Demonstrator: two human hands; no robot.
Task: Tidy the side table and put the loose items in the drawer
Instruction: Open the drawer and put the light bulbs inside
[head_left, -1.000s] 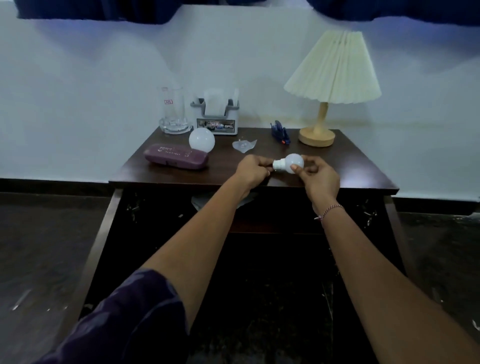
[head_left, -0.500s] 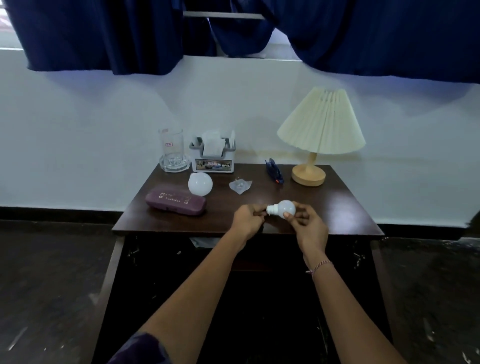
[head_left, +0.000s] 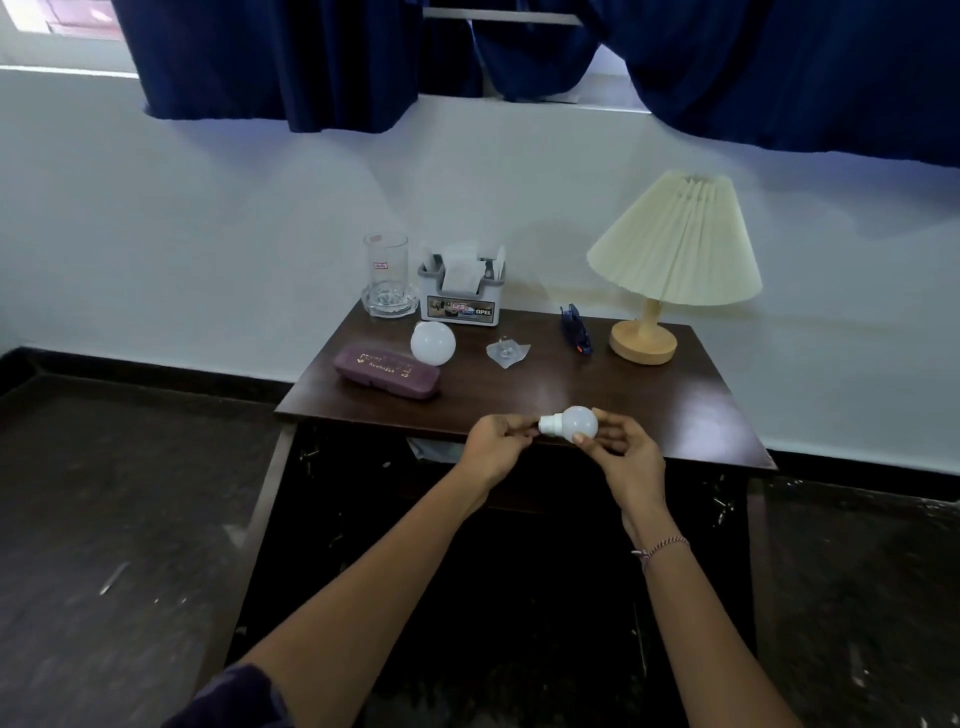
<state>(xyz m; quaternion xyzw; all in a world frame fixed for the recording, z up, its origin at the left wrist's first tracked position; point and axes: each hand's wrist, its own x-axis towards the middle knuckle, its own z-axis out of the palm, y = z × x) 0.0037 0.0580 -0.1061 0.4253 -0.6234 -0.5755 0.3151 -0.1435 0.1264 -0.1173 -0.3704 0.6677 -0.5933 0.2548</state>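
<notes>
Item in hand: small white frosted light bulb, held level in the air above the front edge of the dark brown wooden side table, not touching the top.
Left hand: the left hand pinches the bulb's white base end with its fingertips.
Right hand: the right hand pinches the round globe between thumb and fingers.
Drawer: a wide dark drawer stands pulled out directly below the hands. Its interior is too dim to read.
Remaining on top: larger white globe bulb, maroon hard spectacle case, crumpled clear plastic wrapper, blue clip-like item.
Step judged: lowering the small bulb into the drawer.
Method advised: carry the weight by the base and avoid squeezing the globe. Lower the bulb until it rests on the drawer floor before letting go, and lay it against a wall or corner.
Risk: the round shape is likely to roll, and a drop could crack it.
</notes>
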